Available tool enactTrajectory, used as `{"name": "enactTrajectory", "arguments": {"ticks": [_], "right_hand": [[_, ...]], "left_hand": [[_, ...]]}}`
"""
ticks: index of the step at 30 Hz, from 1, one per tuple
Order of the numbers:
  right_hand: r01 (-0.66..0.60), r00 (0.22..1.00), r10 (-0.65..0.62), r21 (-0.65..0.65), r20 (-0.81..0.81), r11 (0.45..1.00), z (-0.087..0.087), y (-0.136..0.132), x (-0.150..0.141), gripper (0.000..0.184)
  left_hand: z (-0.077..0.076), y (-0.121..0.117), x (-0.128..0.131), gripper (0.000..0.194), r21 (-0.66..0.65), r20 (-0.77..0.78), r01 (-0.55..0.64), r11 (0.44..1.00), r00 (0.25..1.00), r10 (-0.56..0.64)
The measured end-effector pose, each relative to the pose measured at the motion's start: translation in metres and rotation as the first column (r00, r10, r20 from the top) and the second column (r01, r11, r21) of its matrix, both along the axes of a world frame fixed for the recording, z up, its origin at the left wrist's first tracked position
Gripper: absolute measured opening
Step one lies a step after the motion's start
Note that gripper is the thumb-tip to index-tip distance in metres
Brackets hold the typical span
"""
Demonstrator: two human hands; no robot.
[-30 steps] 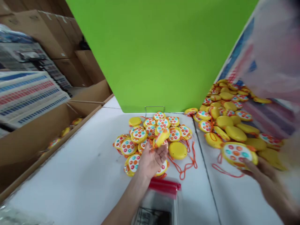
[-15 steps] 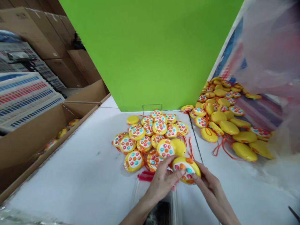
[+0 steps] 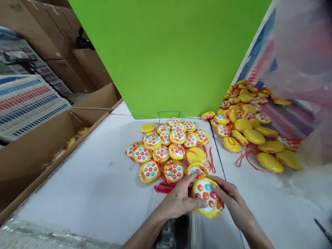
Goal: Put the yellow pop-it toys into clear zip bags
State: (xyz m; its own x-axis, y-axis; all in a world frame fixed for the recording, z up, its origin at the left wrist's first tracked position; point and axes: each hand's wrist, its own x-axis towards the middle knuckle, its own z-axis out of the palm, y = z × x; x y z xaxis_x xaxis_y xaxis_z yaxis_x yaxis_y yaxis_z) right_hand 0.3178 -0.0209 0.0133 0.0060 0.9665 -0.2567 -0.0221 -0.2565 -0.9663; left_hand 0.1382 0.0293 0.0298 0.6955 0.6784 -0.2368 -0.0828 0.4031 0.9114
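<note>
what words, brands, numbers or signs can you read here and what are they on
No text is readable.
Stacked brown cardboard boxes: faint printed marks, too blurred to read.
Small white label on one box: too small to read.
Yellow oval toy with coloured dots, between left hand and right hand: no lettering visible.

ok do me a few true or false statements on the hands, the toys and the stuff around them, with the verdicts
1. The left hand and right hand both hold one yellow toy. True.
2. Its dotted face is turned away from the camera. False: the coloured dots face the camera.
3. A green panel stands behind the central pile of toys. True.
4. Every toy in that pile lies dots up. False: at least two show plain yellow.
5. A cardboard box is at the left. True.
</note>
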Motion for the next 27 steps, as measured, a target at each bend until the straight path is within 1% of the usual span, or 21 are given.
{"name": "enactTrajectory", "arguments": {"ticks": [1, 5, 8, 10, 11, 14, 16, 17, 18, 19, 20, 21, 22, 23, 24, 25, 26, 27], "right_hand": [[0.01, 1.0, -0.01, 0.011, -0.007, 1.0, 0.0, 0.001, -0.002, 0.042], [0.071, 0.997, -0.067, 0.088, -0.04, 0.994, 0.0, 0.003, -0.01, 0.043], [0.04, 0.999, -0.041, 0.096, 0.003, 0.995, -0.002, 0.004, -0.012, 0.04], [-0.002, 1.0, 0.003, 0.101, -0.01, 0.995, -0.003, 0.005, -0.012, 0.039], [-0.015, 1.0, 0.018, 0.102, -0.024, 0.995, -0.003, 0.006, -0.013, 0.039], [-0.04, 0.998, 0.044, 0.117, -0.038, 0.992, -0.001, 0.007, -0.016, 0.039], [-0.059, 0.998, 0.063, 0.132, -0.027, 0.99, -0.001, 0.01, -0.015, 0.039], [-0.078, 0.997, 0.078, 0.143, 0.005, 0.987, -0.003, 0.013, -0.012, 0.038], [-0.082, 0.994, 0.07, 0.157, 0.084, 0.984, -0.006, 0.018, -0.007, 0.038], [-0.065, 0.979, 0.029, 0.175, 0.203, 0.982, -0.011, 0.024, 0.001, 0.037], [-0.025, 0.94, -0.045, 0.202, 0.339, 0.979, -0.017, 0.031, 0.011, 0.038], [0.032, 0.874, -0.142, 0.236, 0.465, 0.971, -0.024, 0.04, 0.025, 0.04], [0.104, 0.79, -0.25, 0.28, 0.56, 0.954, -0.033, 0.05, 0.039, 0.042], [0.171, 0.726, -0.336, 0.316, 0.6, 0.933, -0.041, 0.061, 0.055, 0.046], [0.219, 0.673, -0.399, 0.348, 0.622, 0.912, -0.049, 0.073, 0.071, 0.048], [0.253, 0.635, -0.441, 0.369, 0.634, 0.894, -0.056, 0.084, 0.085, 0.05], [0.277, 0.604, -0.471, 0.385, 0.643, 0.881, -0.062, 0.094, 0.097, 0.05], [0.293, 0.582, -0.49, 0.395, 0.649, 0.871, -0.066, 0.103, 0.107, 0.05]], "left_hand": [[-0.002, -0.001, 0.0, 0.067, -0.028, 0.026, -0.004, 1.0, 1.0, 0.005], [-0.01, -0.005, 0.002, 0.066, -0.076, 0.097, -0.063, 0.995, 0.993, 0.07], [-0.014, -0.006, 0.002, 0.073, -0.034, 0.046, -0.092, 0.995, 0.995, 0.093], [-0.016, -0.006, 0.001, 0.073, -0.009, -0.003, -0.11, 0.994, 0.994, 0.11], [-0.017, -0.006, 0.001, 0.072, -0.021, -0.004, -0.119, 0.993, 0.993, 0.119], [-0.02, -0.007, 0.001, 0.067, -0.123, 0.055, -0.155, 0.98, 0.985, 0.163], [-0.023, -0.006, 0.002, 0.062, -0.18, 0.068, -0.181, 0.967, 0.978, 0.196], [-0.024, -0.004, 0.003, 0.061, -0.207, 0.069, -0.195, 0.959, 0.974, 0.214], [-0.025, -0.001, 0.004, 0.06, -0.238, 0.068, -0.227, 0.944, 0.966, 0.25], [-0.024, 0.004, 0.004, 0.059, -0.271, 0.066, -0.274, 0.923, 0.951, 0.302], [-0.023, 0.011, 0.004, 0.057, -0.304, 0.065, -0.334, 0.892, 0.927, 0.369], [-0.021, 0.019, 0.002, 0.051, -0.338, 0.064, -0.405, 0.85, 0.891, 0.45], [-0.018, 0.028, 0.001, 0.043, -0.378, 0.065, -0.465, 0.8, 0.849, 0.524], [-0.015, 0.037, -0.002, 0.034, -0.423, 0.072, -0.501, 0.755, 0.812, 0.58], [-0.012, 0.044, -0.005, 0.027, -0.47, 0.084, -0.51, 0.72, 0.786, 0.612], [-0.01, 0.049, -0.007, 0.023, -0.514, 0.095, -0.498, 0.699, 0.777, 0.623], [-0.008, 0.052, -0.01, 0.021, -0.549, 0.103, -0.472, 0.69, 0.78, 0.617], [-0.009, 0.053, -0.011, 0.02, -0.57, 0.109, -0.44, 0.693, 0.796, 0.595]]}}
